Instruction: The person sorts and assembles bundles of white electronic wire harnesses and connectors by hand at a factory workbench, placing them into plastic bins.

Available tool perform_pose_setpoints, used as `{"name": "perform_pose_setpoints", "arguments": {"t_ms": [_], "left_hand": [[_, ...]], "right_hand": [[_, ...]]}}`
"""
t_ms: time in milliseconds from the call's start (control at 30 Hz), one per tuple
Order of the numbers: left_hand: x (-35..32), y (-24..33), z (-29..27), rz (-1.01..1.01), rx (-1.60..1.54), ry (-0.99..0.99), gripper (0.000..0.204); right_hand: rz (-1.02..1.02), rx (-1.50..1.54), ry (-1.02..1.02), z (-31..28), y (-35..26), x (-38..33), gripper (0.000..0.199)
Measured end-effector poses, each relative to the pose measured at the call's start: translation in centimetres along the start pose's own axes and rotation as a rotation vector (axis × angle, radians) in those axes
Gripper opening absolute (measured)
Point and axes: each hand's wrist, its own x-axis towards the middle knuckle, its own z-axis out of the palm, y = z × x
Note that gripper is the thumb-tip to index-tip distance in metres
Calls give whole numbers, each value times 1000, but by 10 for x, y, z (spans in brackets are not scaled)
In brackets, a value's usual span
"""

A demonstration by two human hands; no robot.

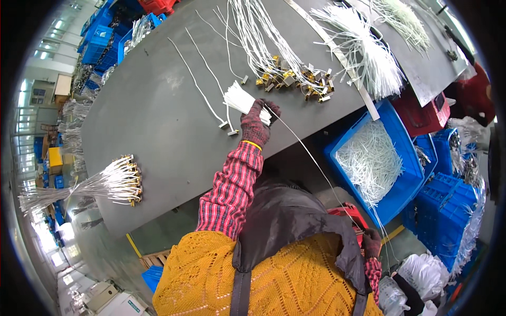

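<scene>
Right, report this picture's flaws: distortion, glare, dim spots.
Head view: the fisheye rim is black, and the flat grey table's outline bows. Head view: bright white patches at lower left are blown out. Head view: the bundle of thin white tubes in the dark-red-gloved left hand looks bright yet readable; the dark-gloved right hand looks dim, its fingers hard to separate.

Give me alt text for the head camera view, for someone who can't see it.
A gloved left hand grips a bundle of white strands over a grey table, with a thin wire running down toward the gloved right hand. Metal-ended wires lie beyond, and a blue bin holding loose strands stands at right.
</scene>
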Motion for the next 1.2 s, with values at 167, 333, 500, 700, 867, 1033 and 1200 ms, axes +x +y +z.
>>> {"name": "perform_pose_setpoints", "arguments": {"t_ms": [167,333,500,700,867,1033,1200], "left_hand": [[3,13,6,32,48,54,20],[1,25,3,108,164,50,20],[5,42,-6,159,265,45,21],[0,61,-21,77,30,-23,23],[-14,41,-18,32,85,-150,20],[-21,37,-27,89,282,-164,17],[-13,67,-26,83,732,93,19]], "right_hand": [[-5,-9,45,-16,14,2,26],[3,-78,54,-23,6,12,27],[-51,-141,52,-25,-14,19,26],[-1,-89,-22,19,-46,17,23],[-182,212,-370,186,-154,42,51],[-788,-104,-423,363,-360,-13,54],[-604,129,-534,449,-412,-25,48]]}}
